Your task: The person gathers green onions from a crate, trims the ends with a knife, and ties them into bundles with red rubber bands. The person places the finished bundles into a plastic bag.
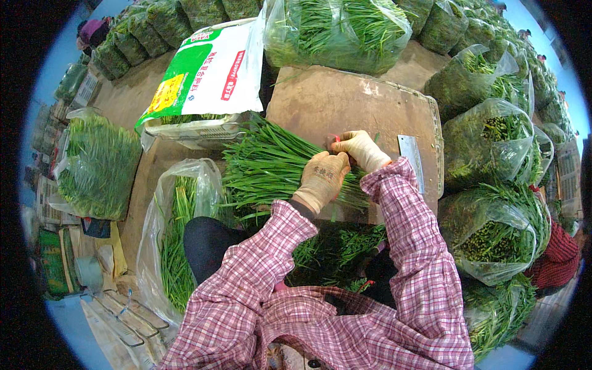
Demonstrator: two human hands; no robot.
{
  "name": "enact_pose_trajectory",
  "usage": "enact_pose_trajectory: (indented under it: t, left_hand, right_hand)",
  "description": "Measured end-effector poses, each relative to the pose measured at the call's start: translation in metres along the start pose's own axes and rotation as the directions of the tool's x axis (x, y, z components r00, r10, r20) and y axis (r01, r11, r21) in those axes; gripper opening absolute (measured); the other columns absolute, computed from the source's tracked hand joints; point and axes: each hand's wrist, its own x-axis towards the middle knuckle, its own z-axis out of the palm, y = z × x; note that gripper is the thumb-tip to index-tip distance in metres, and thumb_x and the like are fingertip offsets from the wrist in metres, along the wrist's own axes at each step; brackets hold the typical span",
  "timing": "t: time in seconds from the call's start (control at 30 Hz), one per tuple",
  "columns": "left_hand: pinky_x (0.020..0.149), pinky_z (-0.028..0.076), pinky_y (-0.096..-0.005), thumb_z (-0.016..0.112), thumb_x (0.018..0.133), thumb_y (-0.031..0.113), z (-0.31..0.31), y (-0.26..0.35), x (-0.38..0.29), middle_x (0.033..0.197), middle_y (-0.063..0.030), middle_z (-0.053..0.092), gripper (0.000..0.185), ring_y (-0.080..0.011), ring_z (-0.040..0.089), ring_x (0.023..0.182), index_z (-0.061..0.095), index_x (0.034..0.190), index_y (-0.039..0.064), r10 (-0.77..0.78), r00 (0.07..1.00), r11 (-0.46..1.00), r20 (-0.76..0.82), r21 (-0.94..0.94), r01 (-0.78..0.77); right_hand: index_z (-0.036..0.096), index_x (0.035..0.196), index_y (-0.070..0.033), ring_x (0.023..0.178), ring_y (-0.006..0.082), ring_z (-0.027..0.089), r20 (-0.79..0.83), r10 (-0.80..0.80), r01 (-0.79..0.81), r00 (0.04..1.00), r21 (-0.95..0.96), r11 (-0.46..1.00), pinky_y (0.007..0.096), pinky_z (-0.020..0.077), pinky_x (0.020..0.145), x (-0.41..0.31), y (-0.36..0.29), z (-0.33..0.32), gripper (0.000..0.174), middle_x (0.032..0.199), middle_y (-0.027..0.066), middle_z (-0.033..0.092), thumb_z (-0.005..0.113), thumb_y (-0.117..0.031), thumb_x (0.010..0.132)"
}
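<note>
A bundle of long green garlic chives (273,166) lies across the near left of a brown board (351,101), its leaves fanned to the left. My left hand (323,180), in a tan work glove bearing print, is curled over the bundle's narrower right part; its fingertips are partly hidden. Close beside it, my gloved right hand (363,150) pinches a thin red tie (336,138) above the stalks. A bit of red also shows below my left hand. To the right of my right wrist, a flat metal cleaver blade (409,157) rests on the board.
A white and green printed sack (208,74) covers a pale plastic crate (194,132). Clear bags of greens stand behind the board (333,37), at left (178,240) and at right (495,138). Wire handles (125,319) lie lower left. A person in a dark red knit (555,256) is at right.
</note>
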Motion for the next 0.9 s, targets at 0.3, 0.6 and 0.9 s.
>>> enact_pose_trajectory:
  t: [0.3,0.6,0.9]
  left_hand:
    - [0.085,0.053,-0.0462,0.071,0.090,0.022,0.004,-0.007,0.000,0.095,-0.0119,0.070,0.014,-0.0363,0.066,0.097,0.069,0.099,0.011,-0.034,0.999,0.986,-0.007,-0.161,0.033]
    - [0.085,0.055,-0.0402,0.072,0.087,0.008,0.018,-0.021,0.002,0.103,-0.0131,0.072,0.008,-0.0313,0.068,0.096,0.069,0.092,0.003,-0.123,0.976,0.887,-0.180,-0.461,0.027]
    - [0.084,0.055,-0.0411,0.071,0.089,0.021,-0.014,-0.023,0.023,0.103,-0.0133,0.075,0.019,-0.0293,0.072,0.096,0.073,0.099,0.004,-0.053,0.978,0.972,0.201,-0.213,0.096]
  right_hand:
    - [0.074,0.103,0.000,0.077,0.0170,0.067,-0.201,-0.144,0.178,0.969,0.165,0.970,0.0320,0.0543,0.071,-0.060,0.011,-0.021,0.020,0.089,0.0070,0.074,0.079,-0.012,0.088]
    - [0.074,0.080,-0.014,0.085,0.0305,0.064,-0.046,-0.820,0.324,0.570,-0.905,0.276,0.0450,0.0494,0.078,-0.092,0.014,0.035,0.010,0.082,0.0049,0.066,0.078,-0.022,0.076]
    - [0.072,0.085,-0.013,0.095,0.0313,0.063,-0.138,-0.895,0.227,0.423,-0.941,0.252,0.0442,0.0465,0.083,-0.103,0.047,0.082,0.015,0.092,0.0069,0.069,0.077,-0.007,0.072]
